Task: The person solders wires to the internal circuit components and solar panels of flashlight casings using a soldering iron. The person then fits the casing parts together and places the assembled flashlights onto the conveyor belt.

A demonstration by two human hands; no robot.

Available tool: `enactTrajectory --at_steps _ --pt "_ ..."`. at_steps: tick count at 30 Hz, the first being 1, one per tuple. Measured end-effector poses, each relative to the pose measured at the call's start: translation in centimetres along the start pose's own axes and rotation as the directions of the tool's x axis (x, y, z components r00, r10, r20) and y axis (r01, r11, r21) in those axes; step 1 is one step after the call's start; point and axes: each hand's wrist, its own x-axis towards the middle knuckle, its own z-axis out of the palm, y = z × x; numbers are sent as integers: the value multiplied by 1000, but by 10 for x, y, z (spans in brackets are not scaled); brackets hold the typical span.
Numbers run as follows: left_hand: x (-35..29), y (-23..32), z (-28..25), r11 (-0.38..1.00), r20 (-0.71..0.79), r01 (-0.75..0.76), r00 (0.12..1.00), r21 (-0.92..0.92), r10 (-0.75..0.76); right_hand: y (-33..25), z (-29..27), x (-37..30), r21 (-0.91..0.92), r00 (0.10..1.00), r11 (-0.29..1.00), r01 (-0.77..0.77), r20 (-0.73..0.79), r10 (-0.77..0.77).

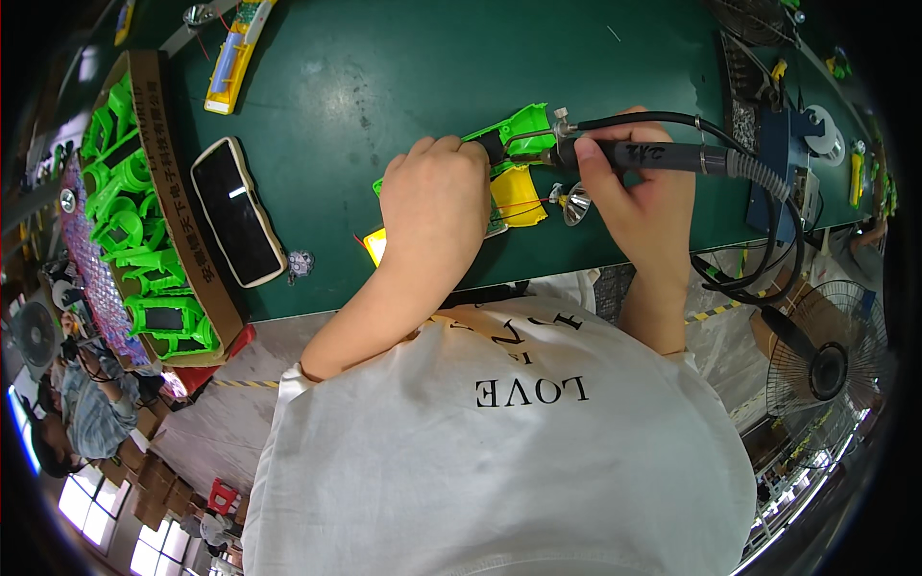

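My right hand (pixel 639 197) is closed round the black handle of a soldering iron (pixel 663 156), with a thin metal feed tube beside its tip. The tip end points left, over a green plastic housing (pixel 523 122). My left hand (pixel 437 197) is curled over that housing, its fingertips mostly hidden behind the back of the hand. Under and beside it lies a yellow housing (pixel 520 192) with a strip of circuit board and thin red wires. A small silver reflector cup (pixel 575 204) rests at the right end of these wires, near my right wrist.
Left of my hands, a phone (pixel 238 211) lies on the green table (pixel 327 58) beside a cardboard box (pixel 192 221) of green housings. Another yellow housing (pixel 225 77) is at the far left. A blue device (pixel 780 158) with hoses stands right; a fan (pixel 826 370) stands beyond the edge.
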Motion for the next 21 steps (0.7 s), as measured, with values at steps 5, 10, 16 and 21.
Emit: enactTrajectory --at_steps 5,10,16,21 --pt "0 -1 0 1000 -11 -4 1000 4 5 2 -1 2 -1 1000 1000 16 4 -16" --pt "0 0 1 1000 -7 6 1000 9 -6 5 -1 4 12 1000 1000 12 2 -12" --pt "-1 0 3 999 -67 -30 997 -14 29 5 -2 5 17 1000 1000 2 -1 -2" --pt "1 0 1 1000 -15 0 1000 13 0 5 -2 4 43 1000 999 -15 -4 15"
